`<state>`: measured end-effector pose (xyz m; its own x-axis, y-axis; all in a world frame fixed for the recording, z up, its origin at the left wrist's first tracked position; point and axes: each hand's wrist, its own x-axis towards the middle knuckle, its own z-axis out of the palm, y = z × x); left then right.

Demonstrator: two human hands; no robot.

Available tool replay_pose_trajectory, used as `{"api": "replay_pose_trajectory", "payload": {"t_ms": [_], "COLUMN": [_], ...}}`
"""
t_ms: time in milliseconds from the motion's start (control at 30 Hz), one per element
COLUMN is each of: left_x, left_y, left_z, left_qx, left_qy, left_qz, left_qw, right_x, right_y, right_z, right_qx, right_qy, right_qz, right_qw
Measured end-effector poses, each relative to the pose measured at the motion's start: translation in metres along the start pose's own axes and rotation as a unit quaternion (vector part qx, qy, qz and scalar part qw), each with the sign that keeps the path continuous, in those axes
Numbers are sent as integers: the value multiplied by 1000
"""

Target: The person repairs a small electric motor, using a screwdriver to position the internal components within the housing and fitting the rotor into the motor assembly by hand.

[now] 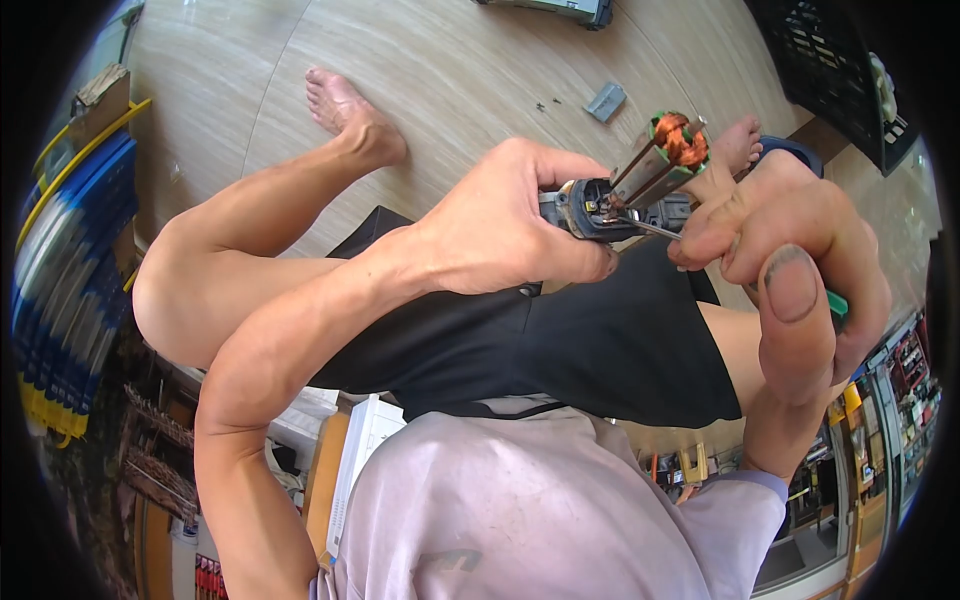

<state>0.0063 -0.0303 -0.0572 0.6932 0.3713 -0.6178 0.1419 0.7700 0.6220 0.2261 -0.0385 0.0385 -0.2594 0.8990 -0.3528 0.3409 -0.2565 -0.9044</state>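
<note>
Pale streaked floor point(450, 60) is noted below the seated person, with a grey piece point(605, 102) and small dark bits point(541, 106) lying on it. Above the lap, a dark housing point(580, 210) is gripped by the left hand point(490, 215), fingers and thumb wrapped around it. From its open end a copper-wound part point(682, 140) projects at a tilt. A thin-shafted tool point(655, 228) is clasped in the right hand point(810, 240), its tip at the opening; firm contact cannot be confirmed. Progress, as judged: housing opened, interior exposed, work at the opening under way. Outstanding, as judged: the copper-wound part is neither separated nor enclosed. Internal connections cannot be made out.
</note>
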Motion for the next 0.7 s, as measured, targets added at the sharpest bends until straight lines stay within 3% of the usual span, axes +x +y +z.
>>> {"api": "replay_pose_trajectory", "payload": {"t_ms": [467, 700], "left_x": [-1, -3], "left_y": [1, 1], "left_z": [0, 0], "left_qx": [42, 32], "left_qy": [15, 11], "left_qz": [3, 27], "left_qw": [999, 999], "right_x": [4, 1], "right_y": [16, 12], "right_z": [-21, -17], "right_qx": [21, 27], "right_qy": [-83, -67], "right_qz": [-38, -43], "right_qw": [996, 996]}}
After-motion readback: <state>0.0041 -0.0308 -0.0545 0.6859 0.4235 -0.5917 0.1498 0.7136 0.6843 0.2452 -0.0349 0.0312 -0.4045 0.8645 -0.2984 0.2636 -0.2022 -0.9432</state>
